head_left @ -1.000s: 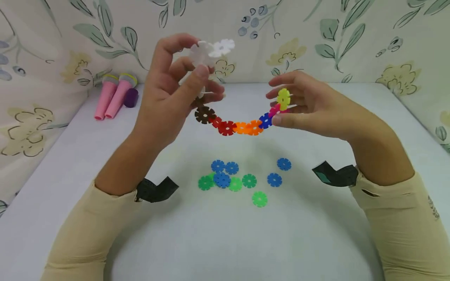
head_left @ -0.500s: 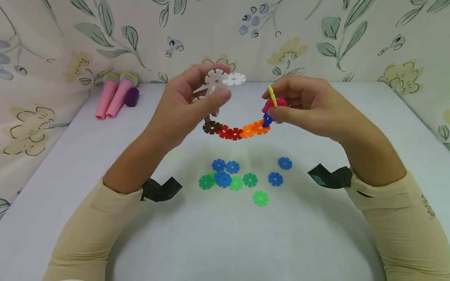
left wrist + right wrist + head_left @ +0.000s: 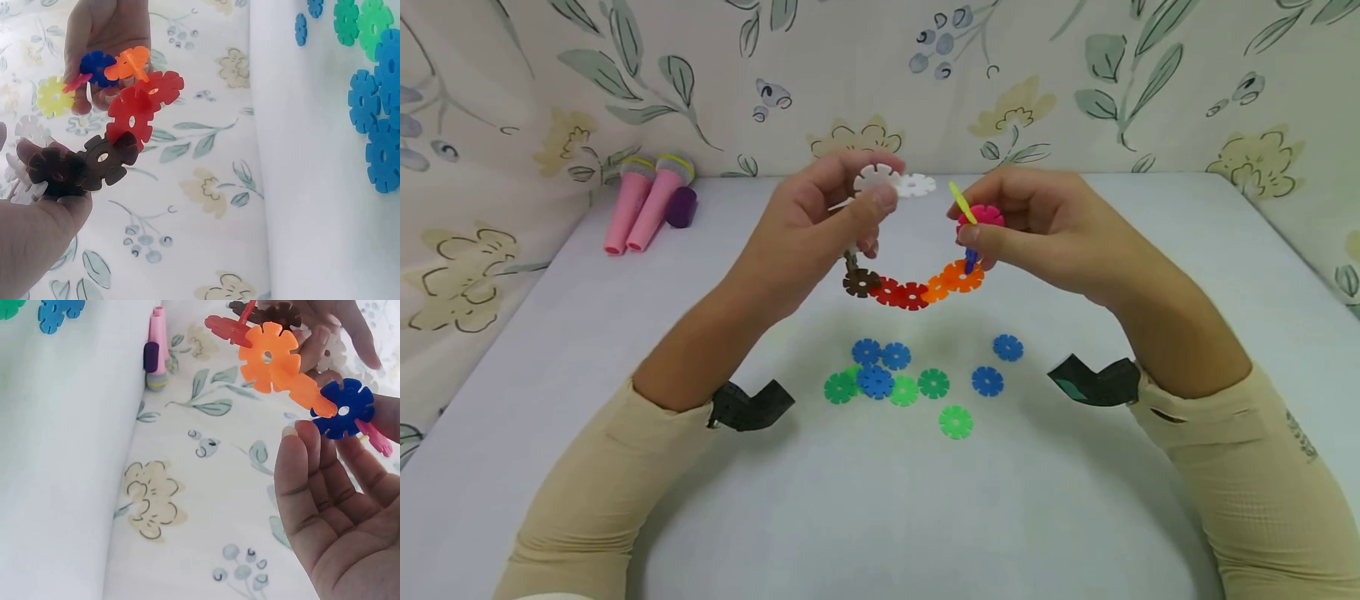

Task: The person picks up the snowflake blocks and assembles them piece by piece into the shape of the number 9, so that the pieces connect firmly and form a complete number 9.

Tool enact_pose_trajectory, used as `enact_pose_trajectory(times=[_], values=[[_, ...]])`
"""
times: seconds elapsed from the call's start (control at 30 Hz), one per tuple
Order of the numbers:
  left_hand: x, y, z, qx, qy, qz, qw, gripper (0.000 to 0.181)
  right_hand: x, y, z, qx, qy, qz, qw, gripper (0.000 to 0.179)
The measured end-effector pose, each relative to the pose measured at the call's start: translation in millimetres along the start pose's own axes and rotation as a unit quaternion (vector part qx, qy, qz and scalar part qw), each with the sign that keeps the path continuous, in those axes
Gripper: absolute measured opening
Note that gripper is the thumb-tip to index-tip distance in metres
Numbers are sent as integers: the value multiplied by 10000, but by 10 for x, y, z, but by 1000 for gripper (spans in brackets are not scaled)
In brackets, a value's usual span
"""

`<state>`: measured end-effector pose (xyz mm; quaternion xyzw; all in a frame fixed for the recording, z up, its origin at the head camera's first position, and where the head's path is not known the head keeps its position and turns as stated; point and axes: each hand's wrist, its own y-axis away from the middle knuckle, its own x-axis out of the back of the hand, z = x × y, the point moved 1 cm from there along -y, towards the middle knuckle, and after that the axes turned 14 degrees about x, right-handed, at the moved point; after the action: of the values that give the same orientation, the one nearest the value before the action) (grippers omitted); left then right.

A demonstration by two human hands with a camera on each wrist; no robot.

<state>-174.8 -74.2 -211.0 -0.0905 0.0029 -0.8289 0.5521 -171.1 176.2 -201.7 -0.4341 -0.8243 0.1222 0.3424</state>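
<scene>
A chain of notched plastic discs hangs in a curve between both hands, above the table. My left hand (image 3: 820, 225) pinches its white discs (image 3: 877, 181) between thumb and fingers. Below them follow brown discs (image 3: 861, 283), red discs (image 3: 912, 296) and orange discs (image 3: 964, 276). At the other end my right hand (image 3: 1045, 221) pinches the chain near the pink disc (image 3: 987, 220), with a yellow disc (image 3: 961, 202) seen edge-on beside it. The dark blue disc (image 3: 345, 410) shows plainly in the right wrist view. The white and yellow ends are apart, with a small gap between them.
Loose blue discs (image 3: 987, 382) and green discs (image 3: 956, 422) lie on the white table (image 3: 880, 517) below the chain, some overlapping. Two pink toy microphones (image 3: 651, 204) and a dark purple piece (image 3: 681, 208) lie at the back left. A floral cloth (image 3: 880, 83) hangs behind.
My left hand has come down and to the right, bringing the white end close to the yellow disc. My right hand has shifted slightly left, and the yellow disc has turned edge-on.
</scene>
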Motion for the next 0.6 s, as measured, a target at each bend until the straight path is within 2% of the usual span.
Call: enact_pose_trajectory(times=[0.17,0.5,0.6], values=[[4,2,-5,6,-114,-23,9999,36,-6,-7,17,99,-72,-131,9998,17],[-27,-2,-19,35,-16,-104,9999,35,-58,-12,8,-66,-93,-99,9999,19],[-22,-1,-11,131,-4,-66,9999,34,-50,-10,8,-81,-61,-118,9999,18]])
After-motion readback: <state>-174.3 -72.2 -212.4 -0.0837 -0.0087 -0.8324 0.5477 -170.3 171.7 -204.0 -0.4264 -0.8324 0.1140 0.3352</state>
